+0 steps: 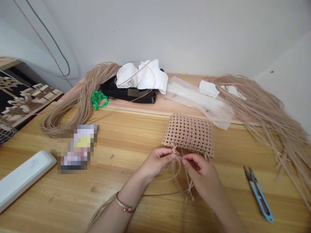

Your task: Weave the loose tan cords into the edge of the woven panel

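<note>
A beige woven piece (189, 133) of knotted cord lies flat on the wooden table (136, 136). At its near left corner, loose cord strands (178, 176) trail toward me. My left hand (157, 160) pinches these strands right at the knot, fingers closed. My right hand (200, 171) also has its fingers closed on the strands, just right of the left hand. A thin bracelet (125, 207) circles my left wrist.
Blue thread snips (259, 194) lie at the right. Bundles of beige cord lie at the far left (80, 97) and right (267, 113). A black bag (126, 92) under white tissue, a plastic sleeve (199, 100), green ribbon (98, 99) and a white case (23, 176) are also here.
</note>
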Demonstrator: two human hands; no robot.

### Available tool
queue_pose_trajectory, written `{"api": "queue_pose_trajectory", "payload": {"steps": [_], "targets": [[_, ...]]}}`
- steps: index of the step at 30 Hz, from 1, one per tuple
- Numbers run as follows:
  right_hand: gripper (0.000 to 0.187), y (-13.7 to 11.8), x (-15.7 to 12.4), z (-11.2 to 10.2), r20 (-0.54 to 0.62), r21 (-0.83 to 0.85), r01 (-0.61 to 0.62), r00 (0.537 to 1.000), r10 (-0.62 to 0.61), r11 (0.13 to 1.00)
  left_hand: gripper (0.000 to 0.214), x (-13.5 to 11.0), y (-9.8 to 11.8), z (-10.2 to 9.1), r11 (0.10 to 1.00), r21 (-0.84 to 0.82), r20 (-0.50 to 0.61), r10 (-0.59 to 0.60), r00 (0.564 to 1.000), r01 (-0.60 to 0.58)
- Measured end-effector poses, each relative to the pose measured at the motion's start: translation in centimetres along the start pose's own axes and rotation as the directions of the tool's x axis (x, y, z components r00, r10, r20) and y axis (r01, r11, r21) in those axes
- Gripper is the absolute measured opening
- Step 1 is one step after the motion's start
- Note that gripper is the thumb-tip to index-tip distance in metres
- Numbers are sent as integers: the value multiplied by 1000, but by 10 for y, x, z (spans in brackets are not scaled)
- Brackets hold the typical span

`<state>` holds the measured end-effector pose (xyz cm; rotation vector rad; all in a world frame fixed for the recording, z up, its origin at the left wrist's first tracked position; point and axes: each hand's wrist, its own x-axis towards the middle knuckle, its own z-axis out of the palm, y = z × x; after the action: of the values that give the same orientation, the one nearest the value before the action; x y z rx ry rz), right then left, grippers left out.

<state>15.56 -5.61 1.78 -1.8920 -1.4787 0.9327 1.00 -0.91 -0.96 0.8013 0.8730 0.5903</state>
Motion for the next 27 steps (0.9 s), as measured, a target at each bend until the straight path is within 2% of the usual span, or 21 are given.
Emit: {"api": "queue_pose_trajectory", "payload": {"steps": [4,8,27], "targets": [[13,3,1,4,48,140,-94,995,88,986,38,0,-1,0,1000,-3,5,4,1000,-4],[13,5,2,6,90,119,-128,989,118,985,36,0,0,0,1000,-13,7,13,1000,-13],[10,6,1,5,35,120,-54,998,50,991,38,1,-2,-1,1000,-2,16,25,1000,-25]]}}
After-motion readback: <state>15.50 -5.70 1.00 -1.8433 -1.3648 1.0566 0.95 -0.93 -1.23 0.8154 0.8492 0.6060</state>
